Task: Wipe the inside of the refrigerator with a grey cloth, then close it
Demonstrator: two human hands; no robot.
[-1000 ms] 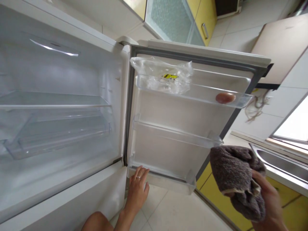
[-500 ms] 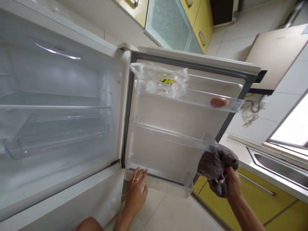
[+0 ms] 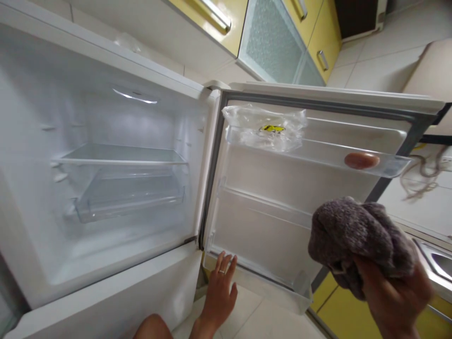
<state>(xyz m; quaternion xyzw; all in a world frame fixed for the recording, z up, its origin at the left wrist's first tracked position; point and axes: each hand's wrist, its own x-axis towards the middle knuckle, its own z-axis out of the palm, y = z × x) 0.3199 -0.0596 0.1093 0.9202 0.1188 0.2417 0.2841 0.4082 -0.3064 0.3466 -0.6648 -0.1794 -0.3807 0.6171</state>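
Right hand clenched around bunched grey cloth; left hand spread flat, fingers touching bottom edge of open fridge door, holding nothing

The head view looks into an open fridge whose door swings out to the right. The left hand, a ring on one finger, rests flat against the bottom edge of the door, fingers spread on the lowest door shelf near its hinge-side corner. The right hand grips a bunched grey cloth, held in the air in front of the door's outer edge. On the top door shelf, a crumpled clear plastic bag fills the hinge-side end and a brown egg lies near the outer end. Inside the cabinet, a glass shelf sits above a clear drawer.
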